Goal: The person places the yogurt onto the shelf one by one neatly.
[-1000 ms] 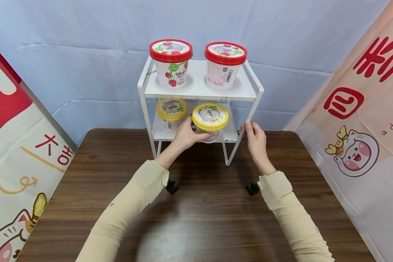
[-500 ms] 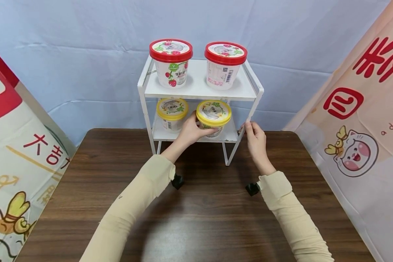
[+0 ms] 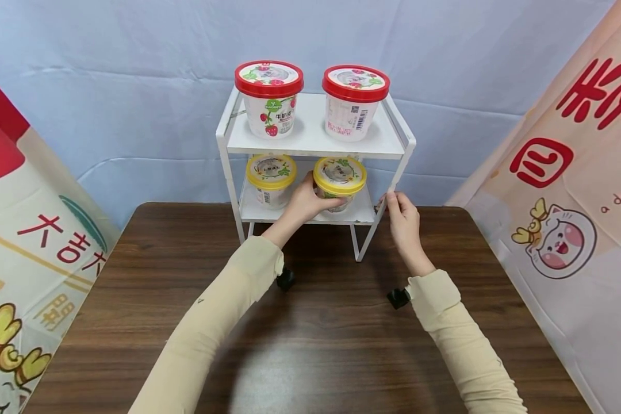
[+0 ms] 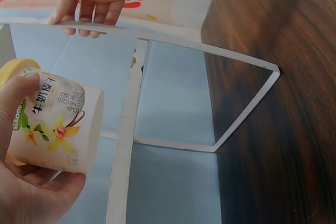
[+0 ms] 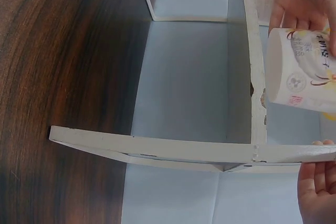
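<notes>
A yellow-lidded paper tub [image 3: 340, 176] printed with vanilla flowers is gripped by my left hand [image 3: 309, 201] on the right part of the rack's lower shelf level. In the left wrist view the thumb lies across the front of the tub [image 4: 58, 121] and the fingers curl round its other side. My right hand [image 3: 403, 221] pinches the right front post of the white two-tier rack [image 3: 310, 146]. Seen from the right wrist, the fingertips [image 5: 320, 177] wrap that post. A second yellow-lidded tub [image 3: 271, 178] stands at the left of the lower shelf.
Two red-lidded tubs, one left [image 3: 270, 98] and one right [image 3: 355, 103], stand on the upper shelf. The rack stands at the back of a dark wooden table [image 3: 331, 345]. Behind it hangs a pale blue cloth [image 3: 160, 86], with printed banners [image 3: 564, 218] at both sides.
My left hand has carried the yellow-lidded tub slightly right and deeper into the lower shelf level. My right hand keeps its hold on the post.
</notes>
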`<state>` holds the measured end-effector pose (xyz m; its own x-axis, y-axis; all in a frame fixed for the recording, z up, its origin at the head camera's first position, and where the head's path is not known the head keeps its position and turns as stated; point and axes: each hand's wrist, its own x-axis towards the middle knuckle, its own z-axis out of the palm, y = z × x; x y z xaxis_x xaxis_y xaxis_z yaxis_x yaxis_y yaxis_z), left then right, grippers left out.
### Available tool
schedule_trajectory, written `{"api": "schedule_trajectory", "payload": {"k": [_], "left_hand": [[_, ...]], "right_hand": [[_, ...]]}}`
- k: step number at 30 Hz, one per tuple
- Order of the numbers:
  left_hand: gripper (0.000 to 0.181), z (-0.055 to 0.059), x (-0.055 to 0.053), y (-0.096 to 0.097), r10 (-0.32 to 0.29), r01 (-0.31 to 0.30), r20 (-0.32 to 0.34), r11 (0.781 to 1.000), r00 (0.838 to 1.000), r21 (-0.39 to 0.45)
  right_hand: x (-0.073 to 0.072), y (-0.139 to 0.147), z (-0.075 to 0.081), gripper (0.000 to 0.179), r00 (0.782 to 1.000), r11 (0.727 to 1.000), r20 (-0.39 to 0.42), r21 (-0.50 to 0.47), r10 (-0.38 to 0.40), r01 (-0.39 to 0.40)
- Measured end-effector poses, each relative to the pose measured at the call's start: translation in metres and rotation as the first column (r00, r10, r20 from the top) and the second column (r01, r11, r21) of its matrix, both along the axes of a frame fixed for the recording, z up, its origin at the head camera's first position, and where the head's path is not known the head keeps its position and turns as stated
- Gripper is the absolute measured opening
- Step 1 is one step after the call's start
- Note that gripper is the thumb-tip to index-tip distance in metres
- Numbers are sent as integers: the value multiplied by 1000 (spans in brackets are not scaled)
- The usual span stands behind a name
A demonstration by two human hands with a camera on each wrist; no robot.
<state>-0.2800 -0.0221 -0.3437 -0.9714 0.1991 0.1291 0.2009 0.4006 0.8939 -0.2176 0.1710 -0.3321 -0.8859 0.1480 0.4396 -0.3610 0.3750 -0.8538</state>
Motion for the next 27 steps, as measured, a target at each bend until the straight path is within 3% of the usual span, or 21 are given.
{"api": "schedule_trajectory", "payload": {"k": [13,27], "left_hand": [[91,-5,-12,6,-10,10,9,1000,1000,26],[89,-7,-20,9,27,-29,49,999,998,38]], "right_hand": [[-3,2,-3,33,1000,1000,2,-6,13,-13],[-4,3,-4,33,1000,1000,18,-16,14,-13]]}}
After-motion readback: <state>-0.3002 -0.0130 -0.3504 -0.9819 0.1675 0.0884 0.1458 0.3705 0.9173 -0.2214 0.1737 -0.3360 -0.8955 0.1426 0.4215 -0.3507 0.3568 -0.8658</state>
